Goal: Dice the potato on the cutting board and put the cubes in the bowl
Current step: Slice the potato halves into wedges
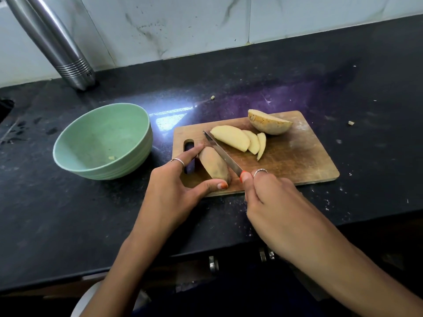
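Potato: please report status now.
Left hand holds potato piece; right hand grips knife. Slices only, no cubes. Bowl unobstructed.

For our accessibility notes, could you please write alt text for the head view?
A left hand steadies a potato piece on a wooden cutting board while the right hand slices it with a knife. Three slices and a potato half lie behind; a green bowl sits left.

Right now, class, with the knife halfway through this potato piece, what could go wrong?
1. The left hand pinches the potato piece with its thumb tip close to the knife; a slip might nick it.
2. The piece sits near the cutting board edge and could roll off.
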The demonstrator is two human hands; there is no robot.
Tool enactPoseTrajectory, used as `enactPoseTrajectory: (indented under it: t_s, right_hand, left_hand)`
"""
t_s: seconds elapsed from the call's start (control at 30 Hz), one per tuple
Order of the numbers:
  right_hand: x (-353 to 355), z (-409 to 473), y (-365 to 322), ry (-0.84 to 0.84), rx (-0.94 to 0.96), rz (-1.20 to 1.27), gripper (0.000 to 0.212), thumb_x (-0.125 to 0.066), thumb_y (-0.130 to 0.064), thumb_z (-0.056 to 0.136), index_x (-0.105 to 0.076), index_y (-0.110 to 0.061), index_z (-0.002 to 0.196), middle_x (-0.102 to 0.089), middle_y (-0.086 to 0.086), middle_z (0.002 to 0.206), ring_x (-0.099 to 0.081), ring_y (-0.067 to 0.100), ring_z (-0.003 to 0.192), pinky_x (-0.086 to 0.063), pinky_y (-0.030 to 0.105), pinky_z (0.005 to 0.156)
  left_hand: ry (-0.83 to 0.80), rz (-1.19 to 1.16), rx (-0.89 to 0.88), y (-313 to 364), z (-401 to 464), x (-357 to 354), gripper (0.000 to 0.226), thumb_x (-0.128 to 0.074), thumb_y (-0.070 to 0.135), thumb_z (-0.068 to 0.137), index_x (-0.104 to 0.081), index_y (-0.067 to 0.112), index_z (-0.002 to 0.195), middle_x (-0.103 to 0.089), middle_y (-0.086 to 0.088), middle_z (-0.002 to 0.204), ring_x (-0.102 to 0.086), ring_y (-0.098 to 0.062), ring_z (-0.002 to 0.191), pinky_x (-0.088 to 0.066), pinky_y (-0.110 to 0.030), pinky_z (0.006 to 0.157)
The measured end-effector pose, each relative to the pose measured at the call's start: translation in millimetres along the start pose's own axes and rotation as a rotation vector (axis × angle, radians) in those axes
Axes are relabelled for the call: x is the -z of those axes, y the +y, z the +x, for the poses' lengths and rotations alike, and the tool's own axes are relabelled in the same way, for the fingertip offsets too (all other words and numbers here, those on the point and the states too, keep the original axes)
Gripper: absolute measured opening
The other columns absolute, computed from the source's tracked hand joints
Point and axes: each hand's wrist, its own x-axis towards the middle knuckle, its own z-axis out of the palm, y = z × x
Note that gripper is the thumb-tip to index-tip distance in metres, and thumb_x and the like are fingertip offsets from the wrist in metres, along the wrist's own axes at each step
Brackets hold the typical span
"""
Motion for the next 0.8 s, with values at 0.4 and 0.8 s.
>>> enactPoseTrajectory:
  t_s: [0.4, 0.8]
  right_hand:
    - [-5, 20, -18, -0.042, 0.035, -0.012, 0.032, -0.031, -0.028, 0.1, -0.033, -0.023, 0.069, -0.041, -0.004, 0.071, -0.043, 0.013, 0.062, -0.029, 0.026, 0.051]
    - [3, 19, -15, -0.189, -0.027, -0.075, 0.032, -0.032, -0.026, 0.1, -0.038, -0.022, 0.069, -0.044, -0.002, 0.075, -0.045, 0.012, 0.063, -0.031, 0.025, 0.049]
  left_hand:
    - [0.018, -0.012, -0.032, -9, 1, -3, 0.086, -0.074, 0.063, 0.052, -0.056, 0.03, 0.129, -0.068, 0.006, 0.105, -0.058, 0.006, 0.098, -0.044, -0.009, 0.087]
    - [0.008, 0.006, -0.025, -8, 0, -4, 0.091, -0.06, 0.068, 0.051, -0.052, 0.029, 0.132, -0.068, -0.004, 0.11, -0.058, -0.001, 0.102, -0.041, -0.012, 0.088]
